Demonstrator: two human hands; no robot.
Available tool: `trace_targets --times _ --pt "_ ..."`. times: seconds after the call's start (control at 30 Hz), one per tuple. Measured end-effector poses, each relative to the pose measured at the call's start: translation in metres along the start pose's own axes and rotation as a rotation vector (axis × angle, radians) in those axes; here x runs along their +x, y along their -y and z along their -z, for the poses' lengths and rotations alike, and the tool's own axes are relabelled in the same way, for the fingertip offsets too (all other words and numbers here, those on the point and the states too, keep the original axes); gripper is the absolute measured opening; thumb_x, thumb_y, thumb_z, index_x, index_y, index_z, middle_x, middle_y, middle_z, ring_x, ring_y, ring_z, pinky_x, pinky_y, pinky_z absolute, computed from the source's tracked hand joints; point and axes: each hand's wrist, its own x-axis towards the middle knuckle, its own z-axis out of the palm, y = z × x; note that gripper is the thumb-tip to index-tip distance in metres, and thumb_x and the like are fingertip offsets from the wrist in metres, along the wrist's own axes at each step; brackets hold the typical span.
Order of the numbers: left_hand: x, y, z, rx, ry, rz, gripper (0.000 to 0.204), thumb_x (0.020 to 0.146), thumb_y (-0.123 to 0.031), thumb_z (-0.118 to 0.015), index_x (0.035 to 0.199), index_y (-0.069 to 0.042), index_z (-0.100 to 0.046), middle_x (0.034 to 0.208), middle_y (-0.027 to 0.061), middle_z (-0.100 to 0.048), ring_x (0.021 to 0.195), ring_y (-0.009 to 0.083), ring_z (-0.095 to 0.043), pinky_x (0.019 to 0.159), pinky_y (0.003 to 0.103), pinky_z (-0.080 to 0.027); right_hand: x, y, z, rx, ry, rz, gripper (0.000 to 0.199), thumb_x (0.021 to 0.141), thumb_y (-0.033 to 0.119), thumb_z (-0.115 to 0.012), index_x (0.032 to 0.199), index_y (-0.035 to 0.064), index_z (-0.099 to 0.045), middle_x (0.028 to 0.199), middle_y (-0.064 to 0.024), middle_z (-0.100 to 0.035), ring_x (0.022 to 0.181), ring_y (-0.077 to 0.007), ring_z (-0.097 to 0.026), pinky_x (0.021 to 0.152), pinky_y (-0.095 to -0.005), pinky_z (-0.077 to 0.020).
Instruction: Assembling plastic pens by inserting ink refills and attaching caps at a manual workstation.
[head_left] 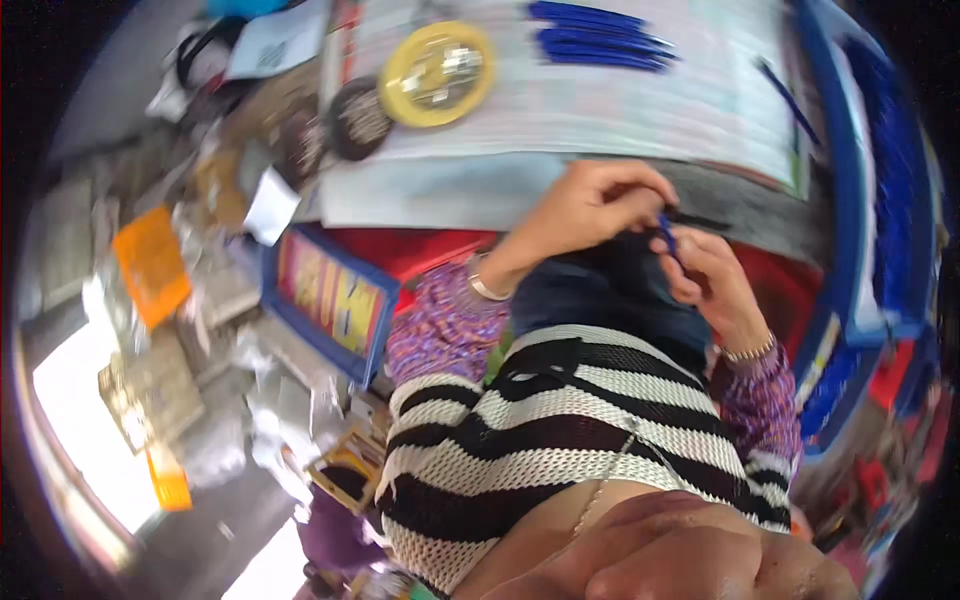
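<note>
My left hand (598, 207) and my right hand (708, 275) meet in front of my waist, at the near edge of the table. Between their fingertips is a slim blue pen (668, 235), mostly covered by the fingers and blurred. Both hands are closed on it in a pinch. On the paper-covered tabletop (480, 140) beyond lies a bundle of blue pens (600, 38), side by side. A single dark blue pen (790, 102) rests farther right. Left of the bundle stands a yellow round dish (398, 95) holding small shiny metal parts.
A dark round container (358, 118) touches the yellow dish. Along the right side stands a blue crate (850, 270) full of blue pens. A blue-framed tray (378, 320) sits low at the left, near an orange sheet (152, 265) and clear plastic bags (290, 410).
</note>
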Motion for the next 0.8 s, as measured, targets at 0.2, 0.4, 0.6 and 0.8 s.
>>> trace_targets --times 0.2,0.4,0.6,0.8 --pt "-0.023 -0.010 0.027 0.148 -0.121 -0.143 0.016 0.084 -0.004 -0.059 0.098 0.000 -0.064 0.079 0.0042 -0.065 0.070 0.0081 -0.059 0.066 0.023 -0.049 -0.004 -0.004 0.000 -0.065 -0.007 0.026 0.032 0.092 0.026 -0.053 0.103 -0.0039 -0.055 0.066 -0.0006 -0.050 0.046 -0.0041 -0.034 0.041 -0.0195 -0.0245" --pt "-0.086 -0.018 0.135 0.419 -0.785 -0.311 0.015 0.080 -0.005 -0.062 0.093 -0.003 -0.067 0.079 0.0047 -0.068 0.068 0.0090 -0.062 0.066 0.022 -0.050 0.004 -0.001 -0.004 -0.094 -0.002 0.001 0.028 0.094 0.022 -0.049 0.102 -0.0033 -0.057 0.068 -0.0006 -0.052 0.048 -0.0041 -0.034 0.042 -0.0205 -0.0252" --pt "-0.172 -0.007 0.261 0.930 -1.218 -0.129 0.017 0.076 -0.007 -0.065 0.093 -0.006 -0.069 0.080 0.0076 -0.068 0.069 0.0122 -0.064 0.066 0.024 -0.050 0.013 -0.001 -0.014 -0.158 0.026 -0.035 0.028 0.095 0.022 -0.049 0.103 -0.0028 -0.058 0.069 -0.0001 -0.053 0.049 -0.0038 -0.034 0.042 -0.0207 -0.0249" --pt "-0.142 0.010 0.290 1.104 -1.224 -0.022 0.024 0.074 -0.019 -0.070 0.096 -0.009 -0.070 0.080 0.0069 -0.066 0.071 0.0135 -0.061 0.068 0.026 -0.048 0.013 0.001 -0.024 -0.233 -0.006 -0.021 0.028 0.095 0.022 -0.048 0.103 -0.0023 -0.059 0.069 0.0004 -0.054 0.049 -0.0039 -0.034 0.043 -0.0206 -0.0256"
